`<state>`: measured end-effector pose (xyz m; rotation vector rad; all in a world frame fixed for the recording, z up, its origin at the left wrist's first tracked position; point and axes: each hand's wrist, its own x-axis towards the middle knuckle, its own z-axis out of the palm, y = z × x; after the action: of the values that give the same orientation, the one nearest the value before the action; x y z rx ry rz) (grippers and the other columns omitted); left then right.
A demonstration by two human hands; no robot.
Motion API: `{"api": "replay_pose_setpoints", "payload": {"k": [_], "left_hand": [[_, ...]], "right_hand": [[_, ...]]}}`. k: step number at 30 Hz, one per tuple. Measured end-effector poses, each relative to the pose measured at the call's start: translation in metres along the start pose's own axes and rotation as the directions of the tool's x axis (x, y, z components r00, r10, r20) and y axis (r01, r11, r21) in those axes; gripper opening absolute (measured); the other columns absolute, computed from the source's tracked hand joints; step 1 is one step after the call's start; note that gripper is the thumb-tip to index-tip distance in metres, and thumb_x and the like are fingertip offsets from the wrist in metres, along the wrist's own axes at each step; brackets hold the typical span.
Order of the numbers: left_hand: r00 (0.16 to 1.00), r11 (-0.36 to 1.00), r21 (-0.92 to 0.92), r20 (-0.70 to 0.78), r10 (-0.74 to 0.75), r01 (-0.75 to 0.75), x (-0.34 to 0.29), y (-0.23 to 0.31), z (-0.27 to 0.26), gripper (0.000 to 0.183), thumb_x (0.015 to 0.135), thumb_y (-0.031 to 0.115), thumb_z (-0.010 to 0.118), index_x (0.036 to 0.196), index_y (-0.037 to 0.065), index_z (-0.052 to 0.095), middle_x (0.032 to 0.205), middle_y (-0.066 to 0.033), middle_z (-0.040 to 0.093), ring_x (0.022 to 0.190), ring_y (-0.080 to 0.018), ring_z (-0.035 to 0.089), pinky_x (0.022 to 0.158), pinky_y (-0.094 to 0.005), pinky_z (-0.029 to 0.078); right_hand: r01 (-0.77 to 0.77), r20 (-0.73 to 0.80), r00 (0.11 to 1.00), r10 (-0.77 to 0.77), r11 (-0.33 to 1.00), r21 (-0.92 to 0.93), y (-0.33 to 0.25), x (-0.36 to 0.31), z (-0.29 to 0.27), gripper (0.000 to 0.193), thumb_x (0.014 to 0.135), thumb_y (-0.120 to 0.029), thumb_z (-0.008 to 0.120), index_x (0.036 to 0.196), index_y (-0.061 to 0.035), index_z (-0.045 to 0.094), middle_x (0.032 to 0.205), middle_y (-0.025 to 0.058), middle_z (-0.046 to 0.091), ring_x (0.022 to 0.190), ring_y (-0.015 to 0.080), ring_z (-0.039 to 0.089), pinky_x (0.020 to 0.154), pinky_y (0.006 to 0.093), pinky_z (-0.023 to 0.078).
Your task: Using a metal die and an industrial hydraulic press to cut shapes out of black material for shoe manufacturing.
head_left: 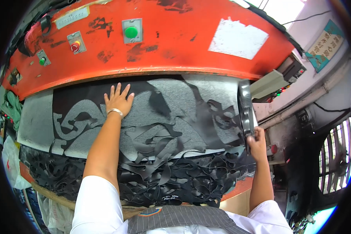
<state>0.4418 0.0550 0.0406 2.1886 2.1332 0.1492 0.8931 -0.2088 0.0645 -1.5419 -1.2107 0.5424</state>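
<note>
My left hand (119, 100) lies flat with its fingers spread, across the edge of a black leather-like sheet (82, 89) with cut-out shapes. Under the sheet, a grey speckled board (35, 121) shows through the gaps. At the board's right end, my right hand (257, 143) is closed around the near end of a long, narrow, shiny dark piece (245, 105). That piece looks like a cutting die standing on its edge, but its kind is not certain. Loose black offcut strips (152, 140) lie on the middle and right of the board.
A tangled heap of black scraps (199, 175) lies along the near side. Beyond the board stands a red machine beam (175, 50) with a green button (131, 32) and a red knob (75, 46). Plastic bags (11, 160) hang at left; a pipe (292, 105) runs at right.
</note>
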Motion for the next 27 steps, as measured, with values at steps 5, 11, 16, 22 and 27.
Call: {"api": "replay_pose_setpoints", "payload": {"k": [5,11,16,22,27], "left_hand": [[0.982,0.963,-0.201,0.029,0.186,-0.177,-0.019,-0.01,-0.001,0.062,0.086,0.043,0.06,0.14,0.017,0.046,0.152,-0.0147,0.032,0.142,-0.034,0.026,0.112,-0.059,0.016],[0.696,0.214,-0.973,0.098,0.711,-0.082,-0.215,0.078,-0.022,0.065,0.088,0.024,0.068,0.141,-0.002,0.039,0.138,-0.0193,0.048,0.126,-0.027,0.048,0.106,-0.0378,0.037],[0.766,0.022,-0.921,0.337,0.548,0.389,-0.286,0.049,-0.037,0.055,0.09,0.017,0.067,0.133,-0.006,0.041,0.12,-0.0159,0.059,0.111,-0.0241,0.058,0.097,-0.0333,0.046],[0.995,0.113,-0.989,0.094,0.025,0.091,-0.368,-0.094,-0.026,0.026,0.084,0.01,0.071,0.107,-0.001,0.063,0.1,-0.0054,0.067,0.084,-0.0144,0.062,0.076,-0.0318,0.051],[0.725,-0.183,-0.979,0.191,-0.662,0.091,-0.524,-0.242,-0.031,0.008,0.088,0.0,0.058,0.089,0.008,0.058,0.084,-0.0012,0.066,0.07,-0.0113,0.063,0.062,-0.0276,0.053]], "right_hand": [[-0.147,0.121,0.983,0.138,0.987,0.068,-0.05,-0.067,-0.004,0.098,0.053,-0.034,0.091,0.133,-0.0016,0.045,0.111,0.0037,0.053,0.102,0.0148,0.051,0.088,0.0296,0.043],[-0.122,0.417,0.909,0.009,0.962,0.246,-0.091,-0.117,0.06,0.058,0.069,-0.013,0.085,0.116,-0.0064,0.054,0.102,0.0013,0.053,0.095,0.0112,0.05,0.084,0.028,0.042],[0.12,0.578,0.752,-0.316,0.928,0.353,-0.108,-0.142,0.136,0.045,0.071,-0.017,0.084,0.108,-0.0063,0.062,0.096,0.0063,0.056,0.094,0.02,0.052,0.085,0.0325,0.043],[0.352,0.773,0.432,-0.464,0.876,0.33,-0.166,-0.184,0.226,0.046,0.066,-0.024,0.085,0.105,-0.0088,0.065,0.09,0.0035,0.06,0.092,0.0252,0.047,0.079,0.0357,0.043],[0.481,0.875,0.334,-0.35,0.862,0.161,-0.188,-0.222,0.26,0.051,0.059,-0.025,0.089,0.1,-0.0052,0.066,0.094,0.0122,0.056,0.094,0.0275,0.05,0.079,0.036,0.044]]}}
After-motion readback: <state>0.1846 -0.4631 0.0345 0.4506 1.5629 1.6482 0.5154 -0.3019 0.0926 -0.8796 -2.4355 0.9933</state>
